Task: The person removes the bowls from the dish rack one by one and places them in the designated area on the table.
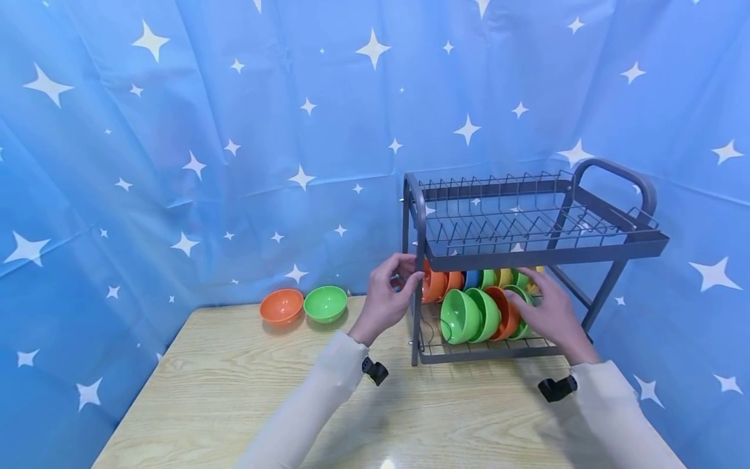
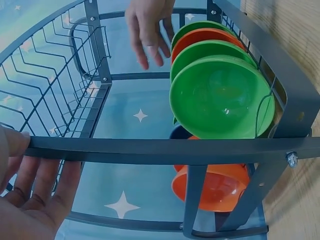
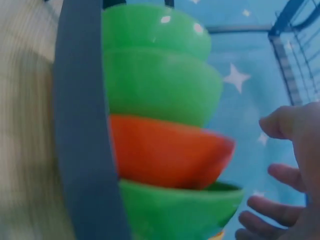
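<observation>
Left hand grips the dark rack, right hand — fingers apart, holding nothing — just beside the tilted bowls.

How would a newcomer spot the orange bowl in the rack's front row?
Find the dark grey two-tier wire dish rack on the pale wood-grain table. In the head view, its lower tier has a front row of four tilted round bowls. The glossy orange round bowl is third from left, the only orange one in that row, between green round bowls.
</observation>
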`<act>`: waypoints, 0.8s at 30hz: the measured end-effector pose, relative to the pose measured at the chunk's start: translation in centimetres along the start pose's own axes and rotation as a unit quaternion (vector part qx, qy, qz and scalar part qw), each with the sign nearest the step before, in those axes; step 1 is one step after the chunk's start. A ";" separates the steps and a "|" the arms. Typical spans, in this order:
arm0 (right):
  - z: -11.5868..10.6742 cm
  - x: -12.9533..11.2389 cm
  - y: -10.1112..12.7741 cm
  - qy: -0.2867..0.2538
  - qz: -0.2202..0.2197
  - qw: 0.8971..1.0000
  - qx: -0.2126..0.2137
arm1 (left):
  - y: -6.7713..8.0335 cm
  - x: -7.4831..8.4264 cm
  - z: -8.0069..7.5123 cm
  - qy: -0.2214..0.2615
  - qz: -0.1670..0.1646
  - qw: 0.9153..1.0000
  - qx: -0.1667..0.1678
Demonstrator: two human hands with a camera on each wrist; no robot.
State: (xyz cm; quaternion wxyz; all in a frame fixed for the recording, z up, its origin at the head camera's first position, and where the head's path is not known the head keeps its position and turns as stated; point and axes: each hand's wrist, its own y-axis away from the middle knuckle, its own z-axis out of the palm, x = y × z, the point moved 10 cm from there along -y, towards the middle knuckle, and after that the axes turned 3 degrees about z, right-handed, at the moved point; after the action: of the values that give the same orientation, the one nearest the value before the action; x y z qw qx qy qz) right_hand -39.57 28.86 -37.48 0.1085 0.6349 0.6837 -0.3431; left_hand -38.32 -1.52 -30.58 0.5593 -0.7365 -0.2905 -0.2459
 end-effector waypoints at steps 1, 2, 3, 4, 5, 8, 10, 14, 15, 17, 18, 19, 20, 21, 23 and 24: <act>0.2 0.5 0.1 -0.001 0.006 1.000 -0.005 | 0.0 0.0 0.0 -0.001 0.003 1.000 0.000; 0.3 1.0 0.1 -0.005 0.011 1.000 -0.010 | 0.1 0.0 0.0 -0.001 0.004 1.000 0.001; 0.5 1.5 0.2 -0.009 0.016 1.000 -0.015 | 0.1 0.0 0.0 -0.002 0.005 1.000 0.001; 0.7 2.0 0.3 -0.015 0.023 0.999 -0.022 | 0.1 0.0 0.1 -0.003 0.007 1.000 0.001; 0.8 2.4 0.4 -0.021 0.030 0.999 -0.028 | 0.1 0.0 0.1 -0.003 0.008 1.000 0.003; 1.4 3.5 0.7 -0.038 0.060 0.996 -0.052 | 0.1 -0.1 0.1 0.000 0.008 1.000 0.007; 1.6 4.2 1.0 -0.047 0.084 0.993 -0.068 | 0.1 -0.1 0.1 0.002 0.009 1.000 0.011; 1.9 5.5 1.5 -0.061 0.130 0.985 -0.094 | 0.1 0.0 0.2 0.001 0.013 1.000 0.017; 2.0 5.8 1.6 -0.064 0.138 0.983 -0.098 | 0.1 0.0 0.2 0.000 0.014 1.000 0.018; 2.1 6.2 1.9 -0.070 0.151 0.980 -0.105 | 0.2 0.0 0.2 -0.003 0.014 1.000 0.018; 2.2 6.4 1.9 -0.073 0.157 0.979 -0.107 | 0.2 -0.1 0.2 -0.005 0.014 1.000 0.018; 2.2 6.6 2.0 -0.076 0.162 0.978 -0.108 | 0.2 -0.1 0.2 -0.006 0.013 1.000 0.018; 2.2 6.7 2.1 -0.080 0.166 0.977 -0.108 | 0.2 -0.1 0.2 -0.006 0.012 1.000 0.018; 2.2 6.8 2.1 -0.083 0.170 0.976 -0.107 | 0.2 -0.1 0.2 -0.004 0.012 1.000 0.018; 2.1 7.0 2.2 -0.087 0.178 0.974 -0.106 | 0.2 -0.2 0.2 -0.003 0.011 1.000 0.019; 2.1 7.1 2.2 -0.086 0.181 0.974 -0.105 | 0.2 -0.2 0.2 -0.003 0.011 1.000 0.019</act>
State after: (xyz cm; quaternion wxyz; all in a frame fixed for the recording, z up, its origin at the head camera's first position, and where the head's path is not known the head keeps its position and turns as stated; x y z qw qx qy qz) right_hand -39.30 33.12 -43.89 0.2935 0.7010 0.5779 -0.2975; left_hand -38.33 -1.38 -30.86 0.5748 -0.7298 -0.2886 -0.2319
